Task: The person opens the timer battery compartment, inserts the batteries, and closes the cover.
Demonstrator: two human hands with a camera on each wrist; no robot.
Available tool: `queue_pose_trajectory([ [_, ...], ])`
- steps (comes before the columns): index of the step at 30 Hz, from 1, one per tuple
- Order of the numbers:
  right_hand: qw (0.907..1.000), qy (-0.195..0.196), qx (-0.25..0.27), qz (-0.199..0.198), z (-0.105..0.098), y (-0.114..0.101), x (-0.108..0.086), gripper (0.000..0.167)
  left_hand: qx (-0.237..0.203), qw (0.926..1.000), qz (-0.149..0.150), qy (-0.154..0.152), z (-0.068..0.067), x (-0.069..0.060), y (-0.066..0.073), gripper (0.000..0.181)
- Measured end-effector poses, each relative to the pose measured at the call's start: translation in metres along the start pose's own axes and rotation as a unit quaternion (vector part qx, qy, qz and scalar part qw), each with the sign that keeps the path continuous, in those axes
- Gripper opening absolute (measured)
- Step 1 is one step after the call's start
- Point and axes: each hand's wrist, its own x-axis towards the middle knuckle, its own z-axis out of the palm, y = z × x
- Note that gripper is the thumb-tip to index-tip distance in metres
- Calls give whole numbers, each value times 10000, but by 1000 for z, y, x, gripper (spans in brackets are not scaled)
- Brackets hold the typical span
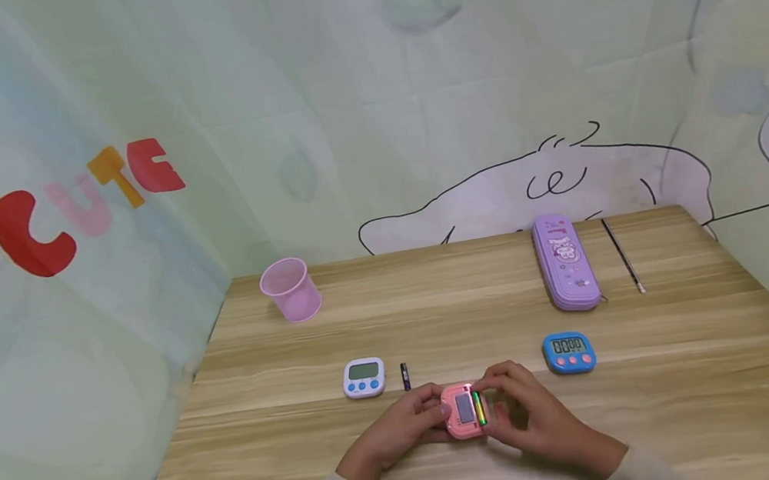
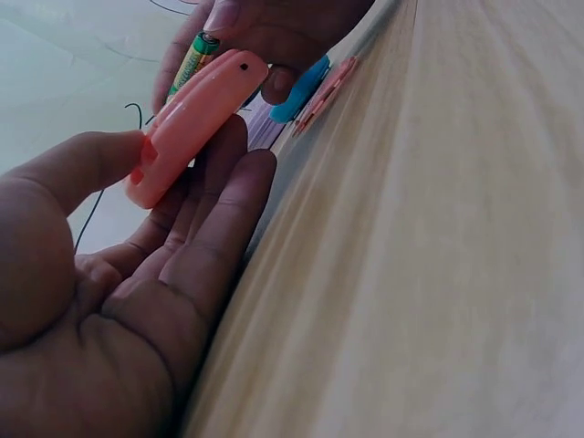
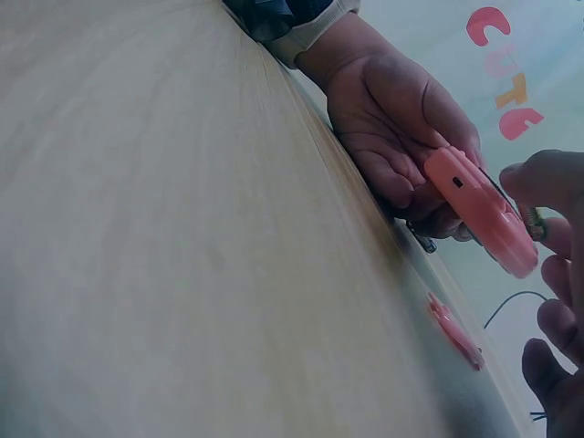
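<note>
I find the head camera high on the near side of the pink digital timer (image 1: 466,410), looking forward and down, farthest off. Close on the timer's left, the left wrist camera faces past it toward the blue digital timer (image 1: 569,353); close on its right, the right wrist one faces the CUTE lettering (image 1: 115,173). The head view shares both.

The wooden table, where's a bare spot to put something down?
The table is bare between the pink cup and purple pencil case, and right of the blue timer, in front of the pencil. It's crowded around the pink timer, between left hand and right hand, with the dark battery and white timer nearby.
</note>
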Motion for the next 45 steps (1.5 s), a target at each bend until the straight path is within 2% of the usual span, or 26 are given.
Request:
queue_pose_trajectory([
  [4,9999,39,11,-152,-4,-16,6,51,-23,10000,16,-41,-2,1,-2,36],
  [7,9999,-134,-57,16,-3,-11,4,50,-80,9999,-22,-67,-2,1,-1,35],
  [11,9988,-377,-121,280,0,8,-2,52,-135,9998,-73,-99,-2,1,0,35],
  [20,9985,-441,28,322,0,9,-2,55,-168,9997,-87,-154,-2,0,1,36],
  [29,9984,-421,-215,313,-1,10,-2,56,-78,9998,-130,-155,-1,-1,4,35],
  [36,9988,-463,-59,139,0,10,-2,54,-101,9995,-133,-283,-1,0,2,34],
  [41,9981,-523,50,317,2,11,-3,54,-104,9994,-122,-321,-2,-1,1,36],
  [45,9969,-598,332,391,3,11,-3,53,-106,9992,-109,-371,-3,-1,1,37],
])
